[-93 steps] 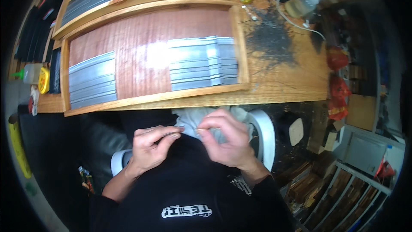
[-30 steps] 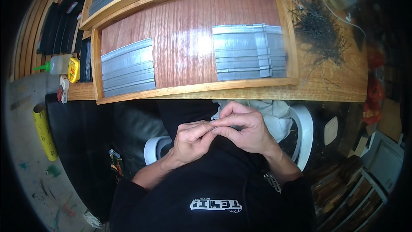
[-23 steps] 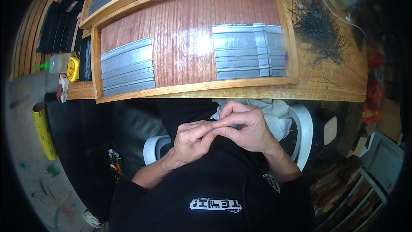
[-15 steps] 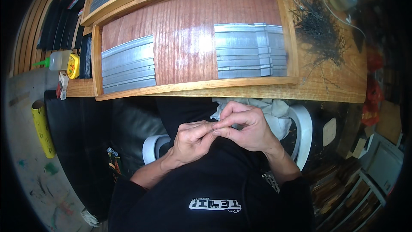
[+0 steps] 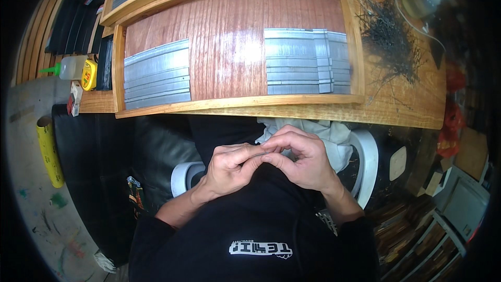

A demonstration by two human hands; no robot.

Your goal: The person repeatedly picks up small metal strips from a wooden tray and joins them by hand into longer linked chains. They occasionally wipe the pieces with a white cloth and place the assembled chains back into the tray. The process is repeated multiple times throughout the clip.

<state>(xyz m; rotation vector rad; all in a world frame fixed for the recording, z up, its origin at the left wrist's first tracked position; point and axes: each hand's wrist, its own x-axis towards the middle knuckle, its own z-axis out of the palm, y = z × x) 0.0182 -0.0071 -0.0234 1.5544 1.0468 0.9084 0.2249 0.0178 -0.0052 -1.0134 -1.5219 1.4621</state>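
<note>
In front of my body, below the table edge, both hands are brought together. My left hand [image 5: 230, 169] pinches a thin grey strip [image 5: 258, 154] between thumb and fingers. From the other side, my right hand [image 5: 305, 159] closes its thumb and curled fingers on the same strip. Only a narrow edge of it shows; fingers cover the rest, so I cannot tell its full length. Beyond my hands a shallow wooden tray [image 5: 229, 105] lies on the table. Flat grey metal strips sit in it, one group at the left [image 5: 157, 75] and another at the right [image 5: 292, 62].
On the table's right lies a heap of thin black offcuts [image 5: 389, 39], near a squeeze bottle [image 5: 422, 4] and a white cable [image 5: 412, 22]. A green-tipped bottle [image 5: 70, 68] and yellow container [image 5: 89, 74] stand at left. White chair arms [image 5: 366, 162] flank me; grey cloth [image 5: 336, 141] hangs behind my right hand.
Both hands stay together at nearly the same place. My fingers have shifted slightly, the right hand's curl is more open, and more of the strip's edge shows between them.
</note>
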